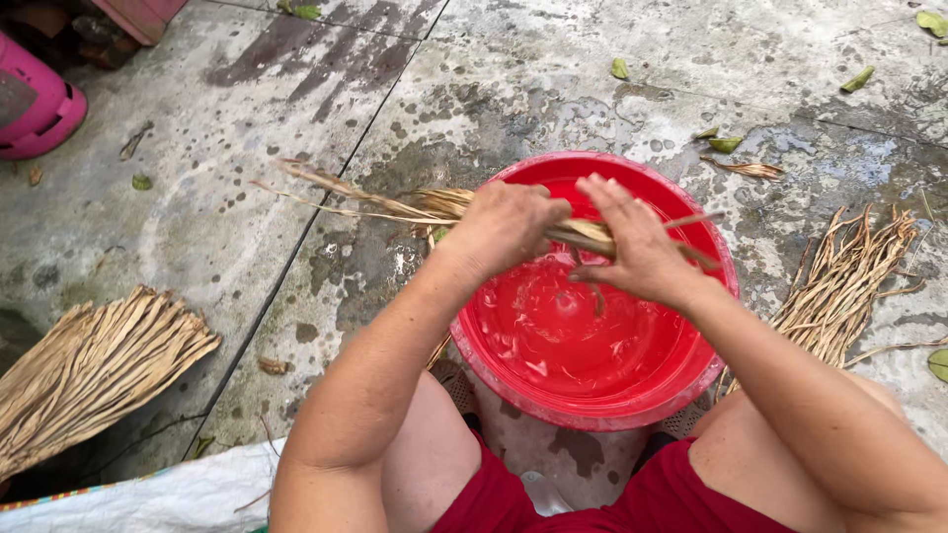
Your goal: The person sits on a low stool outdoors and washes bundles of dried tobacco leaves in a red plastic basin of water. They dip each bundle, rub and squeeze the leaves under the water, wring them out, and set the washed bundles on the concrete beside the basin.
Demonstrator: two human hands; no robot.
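Note:
A red plastic basin (592, 395) holding water stands on the wet concrete between my knees. Over it both hands grip a bundle of dry tan leaf strips (395, 202) that lies crosswise, its loose ends fanning out to the left past the basin's rim. My left hand (504, 225) is closed around the bundle near the basin's left rim. My right hand (632, 242) clasps the same bundle over the middle of the basin, with short strip ends poking out to the right.
A thick pile of the same dry strips (94, 365) lies on the ground at the left. A looser heap of strips (844, 281) lies to the right of the basin. A pink container (35, 104) stands at the far left. A white sack (148, 498) lies at the bottom left.

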